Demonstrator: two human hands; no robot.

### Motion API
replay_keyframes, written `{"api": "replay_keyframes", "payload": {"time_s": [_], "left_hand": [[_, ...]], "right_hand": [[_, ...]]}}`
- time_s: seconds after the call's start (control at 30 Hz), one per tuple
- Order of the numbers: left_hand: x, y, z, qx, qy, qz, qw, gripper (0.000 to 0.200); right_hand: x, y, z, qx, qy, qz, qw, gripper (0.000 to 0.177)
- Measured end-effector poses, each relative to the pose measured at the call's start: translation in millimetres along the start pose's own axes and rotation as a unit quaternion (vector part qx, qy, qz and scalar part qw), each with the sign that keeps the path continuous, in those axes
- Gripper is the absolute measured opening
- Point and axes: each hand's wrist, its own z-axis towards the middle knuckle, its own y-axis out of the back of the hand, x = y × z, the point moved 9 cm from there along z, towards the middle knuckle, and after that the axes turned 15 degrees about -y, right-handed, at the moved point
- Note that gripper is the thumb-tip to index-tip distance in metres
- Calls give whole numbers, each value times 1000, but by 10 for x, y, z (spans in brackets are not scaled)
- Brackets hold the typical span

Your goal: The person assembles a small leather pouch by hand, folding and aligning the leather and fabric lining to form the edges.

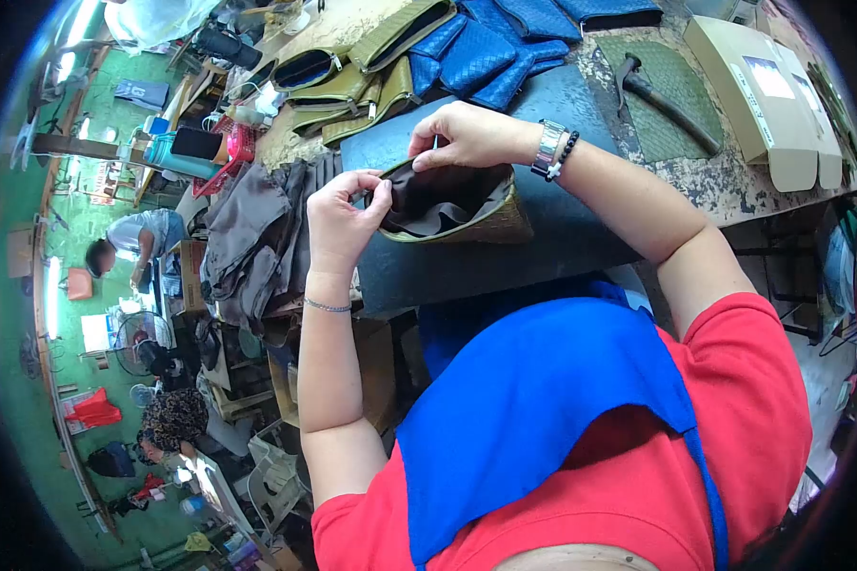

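An olive woven pouch (501,223) with a dark brown lining (438,205) is held with its mouth gaping toward me, over a dark board. My left hand (348,214) pinches the pouch's left rim between thumb and fingertips. At the far rim, my right hand (462,138) has its fingers closed on the edge and lining. A small thin, shiny bit shows by the right fingertips; I cannot make out what it is. Beside my left hand lies a heap of dark brown fabric pieces (252,233).
The dark board (562,119) lies on a worn table. Olive pouches (357,90) and blue woven pouches (481,62) are piled at the back. A hammer (671,105) rests on a green woven sheet (638,57), near a cardboard box (747,90). Other people (143,243) are at the left.
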Motion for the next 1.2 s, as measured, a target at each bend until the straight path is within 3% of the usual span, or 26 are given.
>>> {"api": "replay_keyframes", "payload": {"time_s": [0.27,0.47,0.77,0.87,0.97,1.0,1.1,1.2], "left_hand": [[101,-41,43,40,75,34,996,11],[139,-62,22,22,54,27,998,11],[107,-61,-18,42,68,8,997,11],[-102,13,58,27,-94,63,993,12],[-7,13,-11,30,-47,20,998,19],[10,32,-32,22,10,3,1000,25],[13,58,-29,-8,19,-24,999,29],[-33,40,-15,36,16,12,999,31]], "right_hand": [[-38,-28,36,14,-26,-10,1000,23],[68,-76,106,-12,59,-46,997,25],[270,-195,181,32,93,-70,993,24],[256,-186,215,19,102,-77,992,24],[215,-178,237,1,98,-79,992,22],[209,-169,238,-3,97,-78,992,22],[207,-165,239,-10,94,-73,993,21],[185,-164,255,-15,101,-72,992,22]]}}
